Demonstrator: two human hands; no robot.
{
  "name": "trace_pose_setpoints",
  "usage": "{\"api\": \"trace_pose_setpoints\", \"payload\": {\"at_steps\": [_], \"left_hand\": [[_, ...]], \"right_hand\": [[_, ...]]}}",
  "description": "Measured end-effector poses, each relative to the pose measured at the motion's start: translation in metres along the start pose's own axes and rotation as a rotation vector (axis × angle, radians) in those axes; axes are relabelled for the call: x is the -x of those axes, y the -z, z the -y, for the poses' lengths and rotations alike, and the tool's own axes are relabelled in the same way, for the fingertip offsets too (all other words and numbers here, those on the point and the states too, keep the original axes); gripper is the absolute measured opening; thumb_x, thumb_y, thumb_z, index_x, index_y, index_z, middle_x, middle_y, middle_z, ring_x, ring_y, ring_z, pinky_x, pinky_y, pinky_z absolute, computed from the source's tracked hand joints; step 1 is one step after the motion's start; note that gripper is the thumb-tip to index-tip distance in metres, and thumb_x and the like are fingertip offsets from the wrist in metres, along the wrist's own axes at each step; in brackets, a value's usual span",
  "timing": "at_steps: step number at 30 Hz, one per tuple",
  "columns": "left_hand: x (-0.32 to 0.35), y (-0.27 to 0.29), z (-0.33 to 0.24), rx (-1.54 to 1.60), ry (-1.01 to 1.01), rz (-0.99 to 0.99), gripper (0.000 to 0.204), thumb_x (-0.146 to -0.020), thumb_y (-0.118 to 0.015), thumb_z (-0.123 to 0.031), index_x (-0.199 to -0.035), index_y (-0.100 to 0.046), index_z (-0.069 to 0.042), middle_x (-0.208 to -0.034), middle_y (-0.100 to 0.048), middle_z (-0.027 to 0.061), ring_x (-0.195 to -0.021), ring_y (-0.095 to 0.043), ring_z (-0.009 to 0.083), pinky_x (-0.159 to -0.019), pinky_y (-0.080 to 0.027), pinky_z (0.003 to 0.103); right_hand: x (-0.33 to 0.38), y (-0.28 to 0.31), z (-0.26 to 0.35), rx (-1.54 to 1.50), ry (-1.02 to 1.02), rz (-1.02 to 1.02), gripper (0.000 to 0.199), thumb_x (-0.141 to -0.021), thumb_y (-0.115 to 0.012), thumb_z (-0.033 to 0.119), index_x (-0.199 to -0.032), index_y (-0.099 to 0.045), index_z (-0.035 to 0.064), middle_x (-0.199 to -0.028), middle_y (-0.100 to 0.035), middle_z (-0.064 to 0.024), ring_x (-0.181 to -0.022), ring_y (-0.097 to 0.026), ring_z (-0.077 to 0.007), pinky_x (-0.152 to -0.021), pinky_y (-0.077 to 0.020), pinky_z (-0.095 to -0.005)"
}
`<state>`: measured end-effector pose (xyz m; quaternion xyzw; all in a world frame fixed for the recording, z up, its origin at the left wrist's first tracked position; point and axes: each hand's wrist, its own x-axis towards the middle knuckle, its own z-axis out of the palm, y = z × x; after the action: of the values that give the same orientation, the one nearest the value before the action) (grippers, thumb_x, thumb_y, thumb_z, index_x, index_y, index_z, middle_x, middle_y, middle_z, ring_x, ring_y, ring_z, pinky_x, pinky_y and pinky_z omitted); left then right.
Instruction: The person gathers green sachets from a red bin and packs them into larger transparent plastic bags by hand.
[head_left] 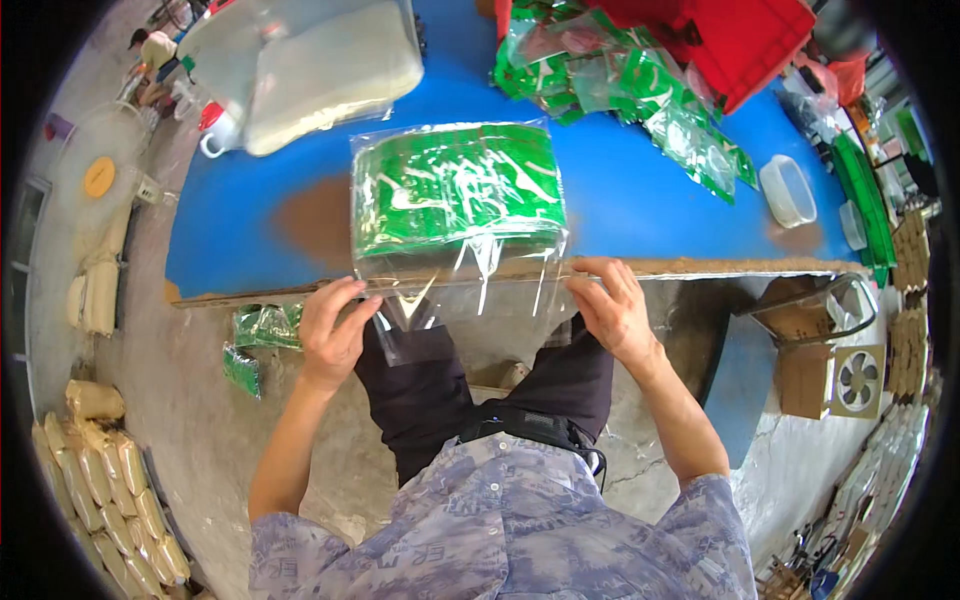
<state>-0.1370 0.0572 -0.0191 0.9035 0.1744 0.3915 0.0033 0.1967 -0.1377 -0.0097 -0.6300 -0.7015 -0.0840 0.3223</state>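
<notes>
My left hand [335,335] and right hand [612,310] pinch the clear bag's [458,210] open end at the worktop's [640,190] near edge; its green stack lies just beyond both hands, equally near.

The scene is lit brightly and evenly by daylight; glare is seen on the clear plastic bag [455,200], and straight edges are bent near the dark rim.

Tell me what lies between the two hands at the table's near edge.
In the head view, the open end of the clear plastic bag of green packets spans from left hand to right hand, overhanging the blue table.
</notes>
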Motion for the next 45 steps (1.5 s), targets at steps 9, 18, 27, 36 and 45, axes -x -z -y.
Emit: {"api": "trace_pose_setpoints", "payload": {"at_steps": [9,18,27,36,45], "left_hand": [[-0.014,0.007,0.007,0.136,0.075,-0.061,0.018,-0.077,-0.078,0.0,-0.093,-0.072,-0.007,-0.103,-0.068,0.0074,-0.099,-0.067,0.0285,-0.084,-0.054,0.039],[-0.208,0.055,0.078,0.846,0.509,-0.323,0.022,-0.1,-0.061,-0.022,-0.102,-0.07,-0.002,-0.101,-0.071,0.005,-0.096,-0.062,0.0119,-0.092,-0.046,0.026],[-0.162,0.016,0.077,0.941,0.761,-0.251,0.02,-0.101,-0.061,-0.023,-0.104,-0.069,-0.004,-0.1,-0.07,0.0043,-0.091,-0.062,0.011,-0.088,-0.048,0.028],[-0.175,0.023,0.071,0.937,0.638,-0.372,0.019,-0.102,-0.058,-0.02,-0.102,-0.066,-0.002,-0.099,-0.069,0.0063,-0.094,-0.063,0.0138,-0.091,-0.048,0.029],[-0.163,0.007,0.069,0.935,0.656,-0.479,0.022,-0.105,-0.052,-0.023,-0.098,-0.06,-0.003,-0.095,-0.067,0.007,-0.094,-0.065,0.0172,-0.091,-0.051,0.033]], "right_hand": [[-0.015,0.011,-0.012,-0.108,-0.102,-0.115,0.024,-0.079,-0.072,-0.003,-0.1,-0.063,0.0029,-0.103,-0.065,-0.0133,-0.092,-0.063,-0.0325,-0.082,-0.0508,-0.0407],[-0.209,0.095,-0.03,-0.366,-0.236,-0.405,0.017,-0.096,-0.064,0.016,-0.098,-0.065,-0.0009,-0.084,-0.069,-0.0082,-0.077,-0.062,-0.0125,-0.072,-0.0496,-0.0282],[-0.172,0.048,-0.063,-0.516,-0.296,-0.305,0.015,-0.095,-0.064,0.013,-0.096,-0.066,-0.0014,-0.083,-0.067,-0.005,-0.077,-0.059,-0.0083,-0.072,-0.049,-0.0267],[-0.179,0.07,-0.053,-0.483,-0.335,-0.282,0.015,-0.096,-0.063,0.013,-0.094,-0.063,-0.0021,-0.085,-0.068,-0.0051,-0.081,-0.061,-0.008,-0.075,-0.0492,-0.0264],[-0.173,0.051,-0.051,-0.586,-0.232,-0.351,0.013,-0.1,-0.057,0.011,-0.095,-0.058,-0.0008,-0.089,-0.068,-0.0054,-0.084,-0.06,-0.0092,-0.076,-0.0488,-0.0264]]}}
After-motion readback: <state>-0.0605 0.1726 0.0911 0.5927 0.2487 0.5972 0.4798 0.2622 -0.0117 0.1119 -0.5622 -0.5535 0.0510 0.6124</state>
